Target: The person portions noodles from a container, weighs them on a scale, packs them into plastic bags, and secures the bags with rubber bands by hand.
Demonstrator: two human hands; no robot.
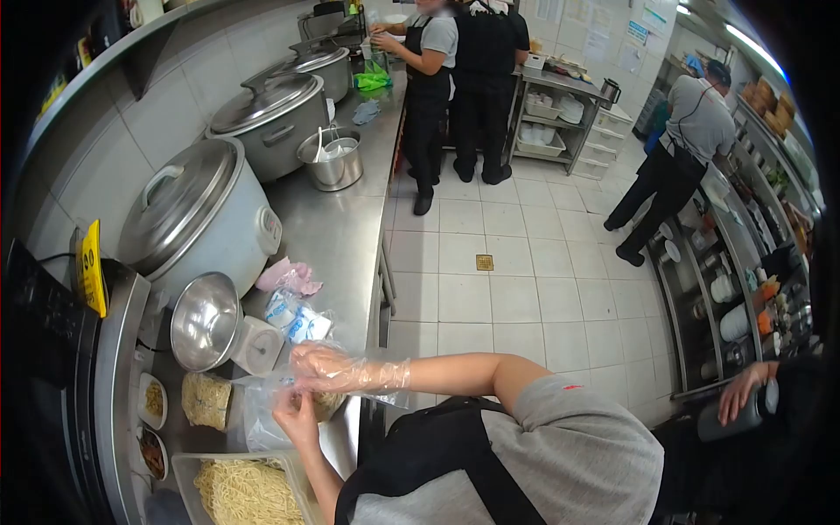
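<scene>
At the lower left, my gloved right hand [328,366] and my bare left hand [297,415] meet at the top of a clear plastic bag [264,420]. The fingers of both hands are closed on the bag. Some noodles show through the plastic beside my left hand. A filled bag of noodles [206,401] lies just to the left. Below is a plastic tub [182,471] heaped with loose noodles [248,492]. A steel bowl [206,320] tilts on a small white scale [259,346] above the bags.
Large lidded cookers [206,227] and a steel pot [337,171] line the steel counter [337,245]. Small dishes [152,401] stand at the left edge. Several people stand farther off; a person's hand [744,392] rests on a dark container [726,420] at the right. Shelves run along the right.
</scene>
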